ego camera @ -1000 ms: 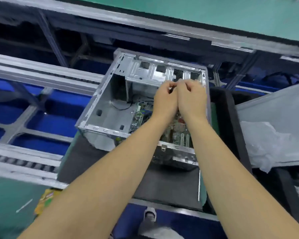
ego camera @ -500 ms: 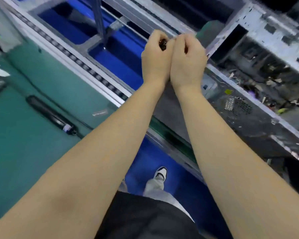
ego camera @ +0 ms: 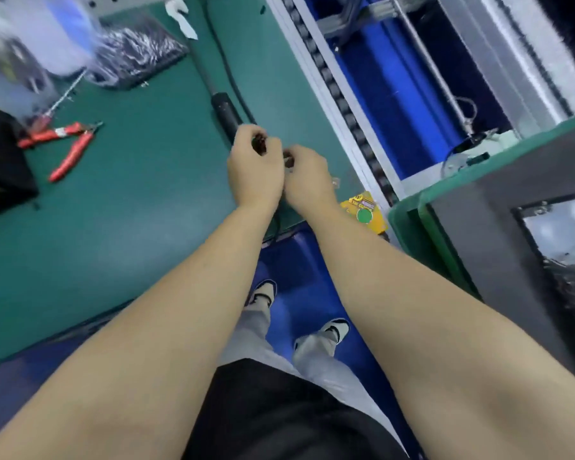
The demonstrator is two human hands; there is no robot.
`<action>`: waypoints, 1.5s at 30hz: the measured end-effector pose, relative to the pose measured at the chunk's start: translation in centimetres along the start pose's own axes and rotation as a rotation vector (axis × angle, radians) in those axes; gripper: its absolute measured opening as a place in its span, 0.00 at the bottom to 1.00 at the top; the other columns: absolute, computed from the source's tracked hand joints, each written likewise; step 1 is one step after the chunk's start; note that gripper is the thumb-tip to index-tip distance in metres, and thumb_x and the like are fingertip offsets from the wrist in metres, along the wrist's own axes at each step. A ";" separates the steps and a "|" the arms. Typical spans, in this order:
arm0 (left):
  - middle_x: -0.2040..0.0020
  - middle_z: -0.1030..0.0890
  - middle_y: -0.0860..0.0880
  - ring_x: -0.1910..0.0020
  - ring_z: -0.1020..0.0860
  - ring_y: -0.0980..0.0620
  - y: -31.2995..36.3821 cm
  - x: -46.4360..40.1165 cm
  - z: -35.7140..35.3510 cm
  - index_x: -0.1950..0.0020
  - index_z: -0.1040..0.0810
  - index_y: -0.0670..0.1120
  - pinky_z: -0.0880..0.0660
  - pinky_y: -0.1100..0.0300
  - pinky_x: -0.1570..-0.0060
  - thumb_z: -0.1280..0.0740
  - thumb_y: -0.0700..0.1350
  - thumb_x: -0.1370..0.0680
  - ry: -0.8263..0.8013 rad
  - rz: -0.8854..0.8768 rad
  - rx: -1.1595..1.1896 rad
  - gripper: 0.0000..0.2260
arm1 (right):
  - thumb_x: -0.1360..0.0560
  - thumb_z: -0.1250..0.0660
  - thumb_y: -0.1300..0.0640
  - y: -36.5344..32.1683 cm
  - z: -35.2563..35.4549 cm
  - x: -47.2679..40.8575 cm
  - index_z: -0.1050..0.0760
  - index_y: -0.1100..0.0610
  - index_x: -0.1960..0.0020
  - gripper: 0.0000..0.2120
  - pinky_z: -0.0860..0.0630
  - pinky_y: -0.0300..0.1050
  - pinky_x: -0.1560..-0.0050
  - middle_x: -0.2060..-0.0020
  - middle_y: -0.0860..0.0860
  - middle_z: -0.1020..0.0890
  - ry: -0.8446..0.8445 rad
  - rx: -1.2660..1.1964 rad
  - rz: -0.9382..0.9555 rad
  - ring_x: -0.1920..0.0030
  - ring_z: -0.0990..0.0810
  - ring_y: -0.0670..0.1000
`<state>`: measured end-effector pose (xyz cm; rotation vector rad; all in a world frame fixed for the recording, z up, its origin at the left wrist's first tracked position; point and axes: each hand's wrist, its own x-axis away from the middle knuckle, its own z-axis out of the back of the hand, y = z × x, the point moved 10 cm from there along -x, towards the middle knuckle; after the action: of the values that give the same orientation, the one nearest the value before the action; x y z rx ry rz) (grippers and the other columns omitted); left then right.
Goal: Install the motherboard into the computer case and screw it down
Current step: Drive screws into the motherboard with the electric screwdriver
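Both hands, left hand (ego camera: 254, 175) and right hand (ego camera: 307, 180), pinch small dark pieces, likely screws, above the bench's (ego camera: 130, 210) right edge; next: fetch the screwdriver (ego camera: 224, 114).

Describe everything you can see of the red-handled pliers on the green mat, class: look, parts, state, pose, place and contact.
The red-handled pliers lie flat on the green mat, far left of both hands, and nothing grips them. Two long handles, sleeved in what looks like red plastic or rubber, spread apart toward the lower left; one carries a pale patch, perhaps a label. The short dark metal head points to the upper right. Blur hides whether its tips meet. A thin screwdriver-like tool lies just above them, and a black box sits to their left.
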<state>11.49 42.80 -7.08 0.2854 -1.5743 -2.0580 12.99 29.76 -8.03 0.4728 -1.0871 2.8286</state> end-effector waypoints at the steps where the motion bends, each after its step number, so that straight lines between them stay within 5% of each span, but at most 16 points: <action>1: 0.65 0.24 0.58 0.62 0.26 0.54 -0.6 -0.6 1.4 0.57 0.26 0.50 0.28 0.61 0.59 0.36 0.42 0.27 0.029 0.004 0.004 0.03 | 0.22 0.35 0.58 -1.1 -1.3 -0.6 0.21 0.60 0.39 0.14 0.25 0.49 0.47 0.45 0.58 0.17 -0.020 0.014 0.014 0.45 0.21 0.58; 6: 0.66 0.24 0.59 0.64 0.26 0.58 -4.1 -2.4 5.6 0.61 0.29 0.56 0.28 0.61 0.60 0.37 0.44 0.28 0.077 0.099 -0.008 0.06 | 0.21 0.34 0.53 -2.4 -6.6 -3.0 0.33 0.60 0.31 0.22 0.28 0.56 0.37 0.37 0.62 0.27 -0.110 0.158 -0.052 0.37 0.27 0.64; 10: 0.64 0.24 0.57 0.63 0.26 0.57 -5.3 -2.7 5.8 0.60 0.29 0.55 0.29 0.61 0.60 0.36 0.43 0.26 0.057 0.152 -0.005 0.07 | 0.21 0.33 0.53 -1.8 -7.5 -4.0 0.33 0.61 0.35 0.20 0.28 0.52 0.46 0.38 0.61 0.26 -0.107 0.233 -0.100 0.39 0.25 0.63; 17: 0.65 0.26 0.56 0.64 0.27 0.51 -2.9 -3.7 3.9 0.57 0.27 0.50 0.30 0.58 0.61 0.37 0.42 0.25 0.083 0.194 0.075 0.04 | 0.29 0.29 0.56 -0.1 -3.7 -1.9 0.27 0.59 0.50 0.12 0.24 0.49 0.69 0.58 0.58 0.20 -0.117 -0.166 -0.206 0.64 0.20 0.59; 21: 0.67 0.26 0.57 0.68 0.28 0.57 0.9 -3.0 -0.2 0.56 0.29 0.50 0.33 0.60 0.64 0.38 0.42 0.23 0.042 0.188 0.109 0.03 | 0.31 0.31 0.63 1.8 1.4 1.3 0.25 0.60 0.48 0.12 0.28 0.44 0.74 0.66 0.56 0.22 -0.082 -0.369 -0.258 0.73 0.23 0.55; 24: 0.65 0.29 0.57 0.73 0.30 0.64 5.2 -1.0 -5.4 0.53 0.29 0.47 0.34 0.71 0.71 0.41 0.39 0.21 -0.083 0.148 0.245 0.05 | 0.30 0.31 0.64 3.4 6.7 3.7 0.27 0.63 0.47 0.12 0.30 0.40 0.76 0.61 0.55 0.22 0.019 -0.428 -0.272 0.74 0.21 0.51; 29: 0.60 0.28 0.56 0.69 0.29 0.69 14.9 6.2 -14.8 0.50 0.28 0.45 0.32 0.74 0.65 0.41 0.37 0.20 -0.354 0.044 0.396 0.05 | 0.27 0.31 0.61 6.6 18.1 9.7 0.25 0.57 0.42 0.14 0.24 0.49 0.71 0.58 0.57 0.19 0.293 -0.550 -0.257 0.70 0.21 0.51; 33: 0.59 0.28 0.54 0.68 0.29 0.65 22.4 14.9 -21.6 0.51 0.25 0.44 0.33 0.72 0.67 0.40 0.37 0.19 -0.595 0.026 0.464 0.05 | 0.28 0.30 0.53 9.2 27.6 15.8 0.26 0.46 0.44 0.13 0.18 0.60 0.54 0.53 0.56 0.17 0.520 -0.650 -0.235 0.58 0.17 0.59; 36: 0.63 0.30 0.52 0.70 0.31 0.59 26.3 21.7 -25.9 0.57 0.28 0.46 0.34 0.69 0.71 0.40 0.38 0.19 -0.788 0.101 0.511 0.08 | 0.26 0.31 0.45 11.8 33.3 20.6 0.23 0.51 0.45 0.14 0.19 0.63 0.55 0.57 0.55 0.18 0.676 -0.770 -0.201 0.60 0.18 0.59; 39: 0.63 0.29 0.47 0.65 0.31 0.49 28.6 29.0 -30.0 0.56 0.28 0.45 0.32 0.59 0.64 0.41 0.39 0.20 -1.014 0.191 0.503 0.06 | 0.23 0.37 0.41 16.0 38.5 25.9 0.20 0.56 0.49 0.19 0.22 0.70 0.48 0.53 0.63 0.17 0.891 -0.689 -0.262 0.54 0.19 0.66; 42: 0.59 0.31 0.41 0.60 0.33 0.44 28.9 36.0 -34.0 0.53 0.30 0.42 0.34 0.50 0.58 0.40 0.38 0.20 -1.187 0.306 0.429 0.02 | 0.20 0.38 0.50 20.1 43.0 31.2 0.20 0.53 0.53 0.11 0.24 0.55 0.55 0.63 0.49 0.18 1.075 -0.472 -0.286 0.61 0.21 0.53; 45: 0.55 0.25 0.39 0.57 0.26 0.43 28.1 41.7 -37.2 0.49 0.26 0.40 0.25 0.47 0.54 0.40 0.39 0.20 -1.275 0.398 0.291 0.04 | 0.22 0.37 0.57 23.3 45.8 34.0 0.24 0.42 0.46 0.11 0.22 0.38 0.55 0.55 0.43 0.20 1.082 -0.259 -0.255 0.59 0.21 0.41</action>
<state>1.82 -15.10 14.43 -1.3874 -2.3077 -1.6647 -11.64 -19.43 19.65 -0.7904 -0.9708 2.0967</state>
